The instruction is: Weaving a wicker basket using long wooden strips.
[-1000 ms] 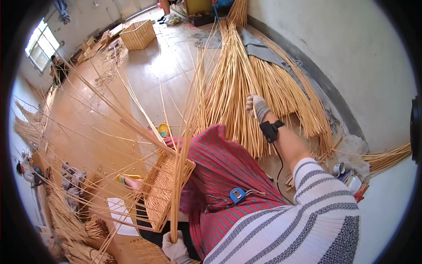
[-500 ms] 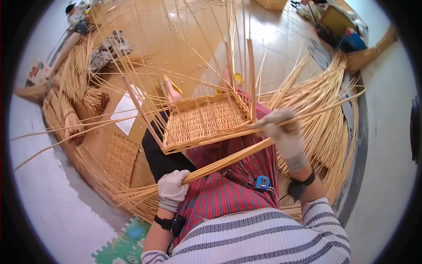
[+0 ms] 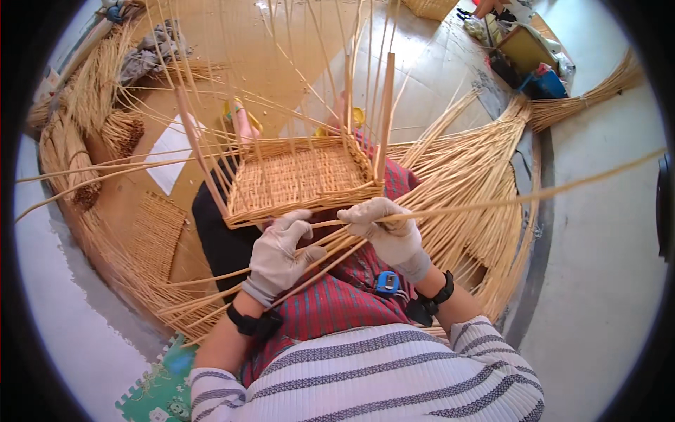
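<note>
A partly woven wicker basket (image 3: 299,174) rests on my lap, its long stakes standing up around the rim and a thicker wooden stick at each near corner. Just below its near edge, my gloved right hand (image 3: 385,228) pinches a single long wicker rod (image 3: 520,204) that runs off to the far right. My gloved left hand (image 3: 280,254) is close beside it, fingers curled around several wicker rods (image 3: 204,302) that trail to the lower left. Its fingertips are by the near end of the single rod; whether they touch it cannot be told.
Loose rods (image 3: 478,197) lie fanned out on my right, with a tied bundle (image 3: 587,91) beyond. On the left are more bundles (image 3: 105,91), a white sheet (image 3: 172,151) and a flat woven panel (image 3: 151,235). A blue tape measure (image 3: 387,283) sits on my red striped apron.
My hands have come together below the basket's near edge, the left moving up and the right moving in leftward. One rod now stands apart from the bunch in my right hand.
</note>
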Demonstrator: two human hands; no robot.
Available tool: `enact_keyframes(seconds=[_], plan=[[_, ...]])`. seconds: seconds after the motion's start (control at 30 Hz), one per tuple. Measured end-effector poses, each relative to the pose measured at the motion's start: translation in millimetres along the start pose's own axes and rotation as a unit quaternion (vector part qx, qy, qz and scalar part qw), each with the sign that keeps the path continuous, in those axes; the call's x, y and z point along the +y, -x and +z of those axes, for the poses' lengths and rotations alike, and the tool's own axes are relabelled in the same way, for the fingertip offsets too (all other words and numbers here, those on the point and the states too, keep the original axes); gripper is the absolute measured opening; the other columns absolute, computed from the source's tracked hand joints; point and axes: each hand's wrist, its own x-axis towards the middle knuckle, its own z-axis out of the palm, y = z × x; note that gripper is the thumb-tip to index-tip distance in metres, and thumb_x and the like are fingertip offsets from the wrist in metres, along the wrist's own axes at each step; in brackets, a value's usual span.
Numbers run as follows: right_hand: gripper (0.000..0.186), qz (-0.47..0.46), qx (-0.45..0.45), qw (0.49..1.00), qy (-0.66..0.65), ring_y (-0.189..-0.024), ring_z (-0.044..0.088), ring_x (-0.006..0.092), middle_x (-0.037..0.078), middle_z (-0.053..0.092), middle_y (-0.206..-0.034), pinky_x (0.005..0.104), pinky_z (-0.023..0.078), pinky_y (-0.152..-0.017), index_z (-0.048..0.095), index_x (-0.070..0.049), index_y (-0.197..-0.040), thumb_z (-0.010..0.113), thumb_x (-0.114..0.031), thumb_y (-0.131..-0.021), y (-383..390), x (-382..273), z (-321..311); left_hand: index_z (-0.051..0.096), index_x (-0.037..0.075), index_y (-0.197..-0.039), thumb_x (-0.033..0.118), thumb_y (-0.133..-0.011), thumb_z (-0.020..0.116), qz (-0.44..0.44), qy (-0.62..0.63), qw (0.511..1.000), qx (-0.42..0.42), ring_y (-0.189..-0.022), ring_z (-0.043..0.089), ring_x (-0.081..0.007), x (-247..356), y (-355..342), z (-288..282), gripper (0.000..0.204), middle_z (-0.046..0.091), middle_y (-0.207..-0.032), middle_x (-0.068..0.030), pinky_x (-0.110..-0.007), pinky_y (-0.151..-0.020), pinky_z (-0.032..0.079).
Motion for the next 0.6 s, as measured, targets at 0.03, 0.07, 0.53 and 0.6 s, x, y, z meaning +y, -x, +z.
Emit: enact_keyframes(seconds=[0.03, 0.07, 0.53, 0.6], plan=[[0.018, 0.024, 0.008, 0.998, -0.052, -0.113, 0.068, 0.0272, 0.012, 0.070, -0.105, 0.0374, 0.058, -0.093, 0.062, -0.002, -0.103, 0.062, 0.012, -0.091, 2.9, 1.6, -6.1, 0.062, 0.006, -0.096, 0.017, -0.086, 0.076, -0.002, 0.007, 1.000, 0.002, -0.085, 0.067, -0.0342, 2.0, -1.5, 6.6, 0.020, 0.065, -0.098, -0.0177, -0.037, -0.075, 0.054], [0.018, 0.028, 0.007, 0.998, -0.047, -0.113, 0.068, 0.0272, 0.012, 0.070, -0.105, 0.0374, 0.058, -0.093, 0.062, -0.002, -0.103, 0.062, 0.012, -0.091, 8.7, 3.9, -13.3, 0.062, 0.006, -0.097, 0.015, -0.088, 0.074, -0.089, 0.041, 0.993, -0.060, -0.087, 0.068, -0.0323, 3.6, -1.9, 13.3, 0.018, 0.066, -0.095, -0.0161, -0.037, -0.075, 0.054], [0.007, 0.001, 0.309, 0.938, -0.157, -0.092, 0.073, 0.0245, 0.011, 0.072, -0.097, 0.0318, 0.065, -0.074, 0.061, -0.008, -0.104, 0.064, -0.008, -0.098, 21.0, 16.8, -128.9, 0.055, 0.017, -0.136, 0.018, -0.077, 0.079, -0.036, -0.227, 0.968, -0.104, -0.092, 0.070, -0.0273, -59.4, -39.8, 20.0, 0.064, 0.063, -0.133, -0.0056, -0.035, -0.078, 0.057], [0.008, -0.024, 0.329, 0.935, -0.131, -0.093, 0.073, 0.0244, 0.011, 0.072, -0.098, 0.0326, 0.065, -0.076, 0.061, -0.008, -0.105, 0.064, -0.008, -0.098, 25.9, 20.9, -130.8, 0.053, 0.018, -0.137, 0.024, -0.072, 0.083, -0.072, -0.264, 0.955, -0.117, -0.102, 0.069, -0.0263, -69.0, -36.0, 22.2, 0.072, 0.062, -0.135, -0.0045, -0.034, -0.080, 0.057]])
